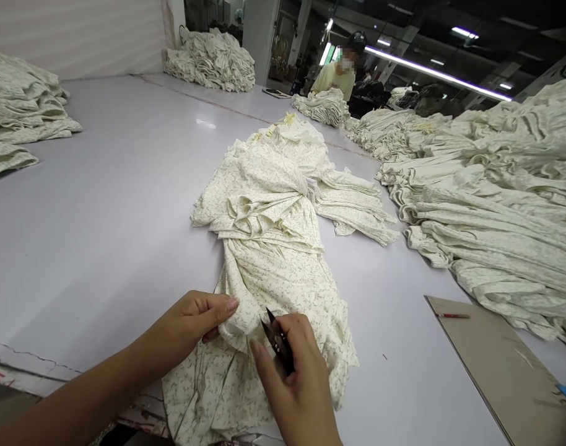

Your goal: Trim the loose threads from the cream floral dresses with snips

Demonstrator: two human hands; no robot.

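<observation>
A cream floral-print garment lies stretched out along the white table, on top of a small stack of the same garments. My left hand pinches a fold of its fabric near the lower end. My right hand is closed on small dark thread snips, whose blades point up and left at the pinched fold.
Large piles of the same cream garments fill the right side, with more piles at the far left and the back. A brown cardboard sheet with a red pen lies at lower right. Another person stands at the far end.
</observation>
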